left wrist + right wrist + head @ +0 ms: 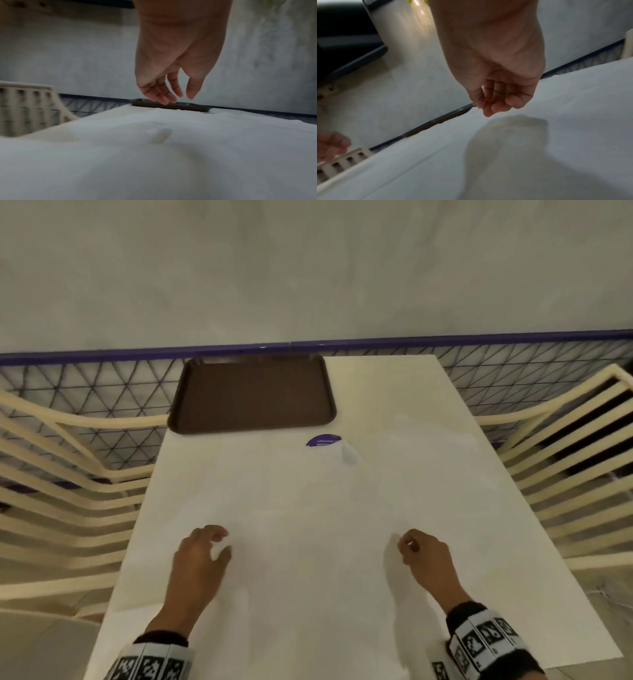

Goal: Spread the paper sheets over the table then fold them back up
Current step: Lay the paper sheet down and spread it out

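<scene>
White paper sheets (308, 508) lie spread flat over most of the table (428, 392), reaching from its near edge up to the brown tray (251, 393) that sits at the far left corner. The sheets blend with the pale tabletop, so their exact edges and how many there are cannot be told; faint creases and ripples show in the wrist views. A small purple round label (323, 441) shows at the far middle of the paper, just near of the tray, with a little lifted paper corner beside it.

Both hands hover above the near half of the sheets, well apart from each other. The left hand (202, 556) is on the left side, its fingers (163, 94) hanging loosely curled with the thumb apart from them, holding nothing; its shadow falls on the paper below. The right hand (426, 556) is on the right side, its fingers (496, 105) curled in loosely toward the palm, also holding nothing, and it too casts a shadow on the sheet beneath. Neither hand plainly touches the paper.

Cream slatted chairs (68, 491) stand on either side of the table.
</scene>
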The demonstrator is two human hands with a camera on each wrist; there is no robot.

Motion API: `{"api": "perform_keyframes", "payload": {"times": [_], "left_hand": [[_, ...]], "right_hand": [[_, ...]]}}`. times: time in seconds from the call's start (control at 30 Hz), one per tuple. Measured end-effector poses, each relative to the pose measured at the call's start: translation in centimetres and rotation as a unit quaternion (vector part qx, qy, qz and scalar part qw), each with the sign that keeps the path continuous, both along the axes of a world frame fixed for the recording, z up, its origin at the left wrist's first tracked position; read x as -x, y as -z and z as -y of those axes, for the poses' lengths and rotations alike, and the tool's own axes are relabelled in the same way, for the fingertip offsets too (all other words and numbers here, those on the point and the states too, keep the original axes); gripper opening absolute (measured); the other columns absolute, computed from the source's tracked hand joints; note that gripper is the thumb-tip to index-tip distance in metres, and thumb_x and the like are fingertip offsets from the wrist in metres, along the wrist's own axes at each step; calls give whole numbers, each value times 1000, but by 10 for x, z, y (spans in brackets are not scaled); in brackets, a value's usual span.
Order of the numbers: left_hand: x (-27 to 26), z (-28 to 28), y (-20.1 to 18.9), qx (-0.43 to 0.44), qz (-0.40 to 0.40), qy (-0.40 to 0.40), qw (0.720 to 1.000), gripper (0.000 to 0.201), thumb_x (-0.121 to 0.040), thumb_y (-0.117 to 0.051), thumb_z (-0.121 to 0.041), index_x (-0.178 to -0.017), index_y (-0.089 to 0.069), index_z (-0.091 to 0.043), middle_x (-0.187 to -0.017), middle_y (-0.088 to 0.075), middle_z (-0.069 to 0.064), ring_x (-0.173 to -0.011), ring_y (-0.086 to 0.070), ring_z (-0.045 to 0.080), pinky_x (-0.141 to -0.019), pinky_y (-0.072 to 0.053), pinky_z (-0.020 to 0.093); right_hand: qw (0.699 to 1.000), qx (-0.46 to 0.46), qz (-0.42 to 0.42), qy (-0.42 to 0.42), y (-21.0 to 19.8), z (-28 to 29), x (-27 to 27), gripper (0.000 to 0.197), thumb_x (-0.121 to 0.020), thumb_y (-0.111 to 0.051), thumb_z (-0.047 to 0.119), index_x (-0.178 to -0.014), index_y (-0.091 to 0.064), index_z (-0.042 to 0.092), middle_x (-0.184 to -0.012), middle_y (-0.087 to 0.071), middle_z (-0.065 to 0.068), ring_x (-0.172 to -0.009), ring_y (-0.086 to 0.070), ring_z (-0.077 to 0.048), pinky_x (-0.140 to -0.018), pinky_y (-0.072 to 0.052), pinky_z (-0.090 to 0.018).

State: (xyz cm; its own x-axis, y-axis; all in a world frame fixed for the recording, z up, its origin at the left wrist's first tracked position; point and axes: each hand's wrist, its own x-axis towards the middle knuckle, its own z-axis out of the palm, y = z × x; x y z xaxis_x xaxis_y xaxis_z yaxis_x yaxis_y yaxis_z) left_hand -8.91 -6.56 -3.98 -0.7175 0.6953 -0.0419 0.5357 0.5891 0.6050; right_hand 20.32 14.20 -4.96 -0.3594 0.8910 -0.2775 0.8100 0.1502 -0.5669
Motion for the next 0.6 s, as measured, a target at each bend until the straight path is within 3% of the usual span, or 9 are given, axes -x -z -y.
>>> {"api": "perform_keyframes", "payload": {"times": [0.07, 0.17, 0.33, 0.43, 0.6], "left_hand": [[-20, -44, -3, -23, 0, 69, 997, 20, -78, -70, -4, -95, -65, -12, -90, -64, 2, -80, -59, 25, -76, -46, 35], [-51, -109, -4, -37, 14, 160, 986, 15, -80, -67, -8, -93, -64, -16, -89, -62, -3, -80, -57, 20, -78, -48, 37], [-106, -211, 2, -10, -4, 271, 963, 19, -88, -58, -20, -107, -60, -18, -104, -61, -3, -99, -54, 17, -87, -41, 26], [-127, -262, 10, 44, -41, 272, 960, 30, -91, -53, -26, -119, -53, -16, -118, -54, 3, -110, -48, 20, -95, -39, 31], [-132, -321, 23, 161, -89, 226, 957, 55, -93, -47, -42, -133, -38, -6, -129, -43, 14, -118, -42, 28, -100, -36, 33]], "right_hand": [[1000, 9, 3, -4, 9, -12, -17, 30, -92, -52, 19, -63, -49, 20, -62, -62, -1, -60, -58, -17, -59, -40, -25], [999, 32, -4, -30, 21, -18, -30, 30, -93, -51, 20, -63, -49, 21, -58, -56, 8, -55, -50, -5, -54, -35, -13], [999, 13, -12, -44, 38, -20, -36, 33, -88, -53, 30, -59, -40, 32, -54, -53, 14, -51, -46, 2, -53, -32, -11], [999, 18, -24, -42, 40, -25, -40, 31, -85, -54, 33, -57, -41, 32, -64, -54, 34, -53, -48, 3, -53, -32, -10], [987, 109, -113, -41, 38, -35, -44, 19, -77, -52, 34, -59, -52, 28, -49, -55, 20, -47, -48, -2, -56, -40, -18]]}}
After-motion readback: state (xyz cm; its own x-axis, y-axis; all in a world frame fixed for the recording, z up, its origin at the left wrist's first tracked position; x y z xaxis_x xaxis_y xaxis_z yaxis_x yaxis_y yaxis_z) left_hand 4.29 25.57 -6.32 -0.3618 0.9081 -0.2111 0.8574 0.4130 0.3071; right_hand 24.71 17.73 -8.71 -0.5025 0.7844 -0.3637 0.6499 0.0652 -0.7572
